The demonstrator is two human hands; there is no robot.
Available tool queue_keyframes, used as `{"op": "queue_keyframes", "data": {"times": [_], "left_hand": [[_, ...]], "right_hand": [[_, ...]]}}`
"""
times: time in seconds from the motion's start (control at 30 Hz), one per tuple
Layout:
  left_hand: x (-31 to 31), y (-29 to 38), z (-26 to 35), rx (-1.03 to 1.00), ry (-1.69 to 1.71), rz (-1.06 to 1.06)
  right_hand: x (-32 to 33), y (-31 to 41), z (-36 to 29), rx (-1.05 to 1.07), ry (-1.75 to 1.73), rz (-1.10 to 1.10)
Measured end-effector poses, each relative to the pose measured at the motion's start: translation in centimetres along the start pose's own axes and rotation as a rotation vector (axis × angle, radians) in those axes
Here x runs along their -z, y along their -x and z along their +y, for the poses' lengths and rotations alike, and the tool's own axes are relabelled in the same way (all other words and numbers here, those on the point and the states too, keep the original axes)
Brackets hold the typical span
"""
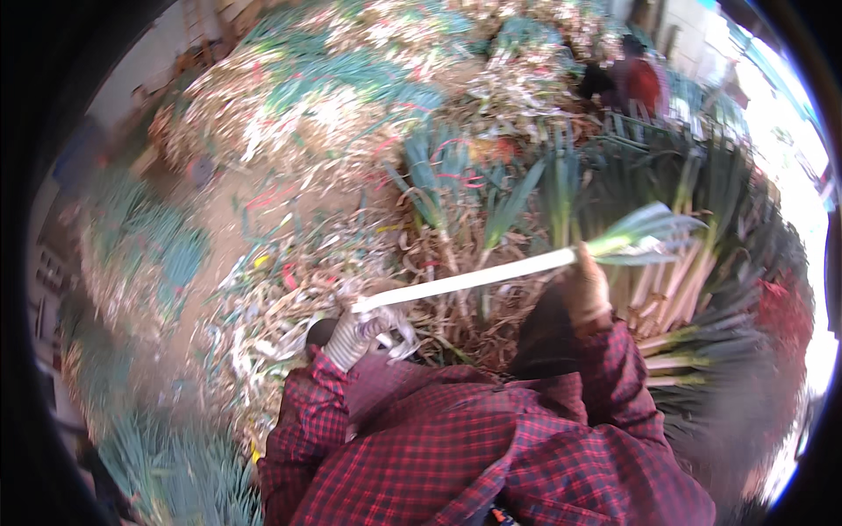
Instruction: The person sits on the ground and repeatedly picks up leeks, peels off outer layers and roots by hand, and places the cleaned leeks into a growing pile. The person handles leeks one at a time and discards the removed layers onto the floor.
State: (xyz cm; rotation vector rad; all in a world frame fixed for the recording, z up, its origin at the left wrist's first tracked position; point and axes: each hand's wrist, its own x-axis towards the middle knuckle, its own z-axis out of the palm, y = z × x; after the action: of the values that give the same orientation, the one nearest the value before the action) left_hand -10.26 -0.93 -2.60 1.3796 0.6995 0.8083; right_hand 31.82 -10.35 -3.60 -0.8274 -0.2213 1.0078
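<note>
A long Welsh onion (464, 283) with a bare white stalk lies slantwise across the space before me. My right hand (590, 289), in a work glove, grips it where the white turns to green leaves. At the other, root end is my left hand (352, 336), in a striped glove with curled fingers. Loose pale leaf skins (398, 332) hang from that hand; blur hides whether its fingers also touch the stalk. Unpeeled onions (448, 253) with dry brown skins stand just beyond the stalk. More onions with pale stalks (668, 289) lean at my right.
Peelings (283, 309) litter the ground before me and to the left. Large heaps of bundled onions (329, 92) fill the back, with more green bundles (177, 467) at lower left. Red ties (270, 196) lie on the bare floor. Another person (638, 79) is at the far right.
</note>
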Motion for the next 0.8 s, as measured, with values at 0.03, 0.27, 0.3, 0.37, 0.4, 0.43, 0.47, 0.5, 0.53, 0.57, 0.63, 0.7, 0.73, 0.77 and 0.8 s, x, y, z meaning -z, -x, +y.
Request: {"op": "queue_keyframes", "data": {"times": [0.03,0.27,0.3,0.37,0.4,0.43,0.47,0.5,0.53,0.57,0.63,0.7,0.73,0.77,0.8], "left_hand": [[-1.7,-0.4,-0.5,-0.073,0.081,0.039],[-3.6,-1.9,-1.1,0.087,-0.118,0.481],[-3.4,-2.4,-1.4,0.108,-0.136,0.502],[-3.6,-3.0,-2.0,0.155,-0.169,0.528],[-4.2,-3.0,-2.3,0.005,-0.150,0.424],[-4.7,-2.8,-2.4,0.090,-0.025,0.353],[-5.6,-2.3,-2.4,0.000,0.094,0.194],[-6.4,-1.5,-2.2,-0.073,0.004,0.073],[-7.4,-0.5,-2.0,-0.248,-0.220,-0.001],[-7.9,0.7,-1.4,-0.310,-0.620,-0.106],[-8.3,2.9,0.2,-0.246,-1.072,-0.139],[-7.9,4.6,1.4,-0.339,-1.068,-0.116],[-7.7,5.3,1.8,-0.311,-1.119,-0.171],[-7.3,6.0,2.1,-0.296,-1.172,-0.192],[-6.7,6.6,2.3,-0.269,-1.214,-0.239]], "right_hand": [[-0.3,-0.6,-0.1,0.011,0.032,-0.059],[-0.1,0.3,4.9,-0.059,0.591,-0.204],[0.5,1.5,6.5,-0.094,0.680,-0.285],[0.5,3.0,10.5,-0.254,0.724,-0.355],[0.7,3.7,11.8,-0.411,0.586,-0.333],[0.7,4.3,12.9,-0.658,0.460,-0.251],[0.2,4.1,13.7,-0.845,0.240,-0.215],[-0.2,4.0,14.1,-0.899,0.104,-0.102],[-0.9,3.6,14.3,-0.926,-0.012,-0.079],[-1.6,3.1,14.1,-0.931,-0.155,-0.072],[-3.8,2.0,13.5,-0.741,-0.310,0.073],[-6.3,0.6,12.5,-0.576,-0.138,0.252],[-7.4,0.3,12.1,-0.451,-0.204,0.221],[-8.4,-0.3,11.5,-0.461,-0.290,0.240],[-9.6,-0.6,11.3,-0.418,-0.228,0.280]]}}
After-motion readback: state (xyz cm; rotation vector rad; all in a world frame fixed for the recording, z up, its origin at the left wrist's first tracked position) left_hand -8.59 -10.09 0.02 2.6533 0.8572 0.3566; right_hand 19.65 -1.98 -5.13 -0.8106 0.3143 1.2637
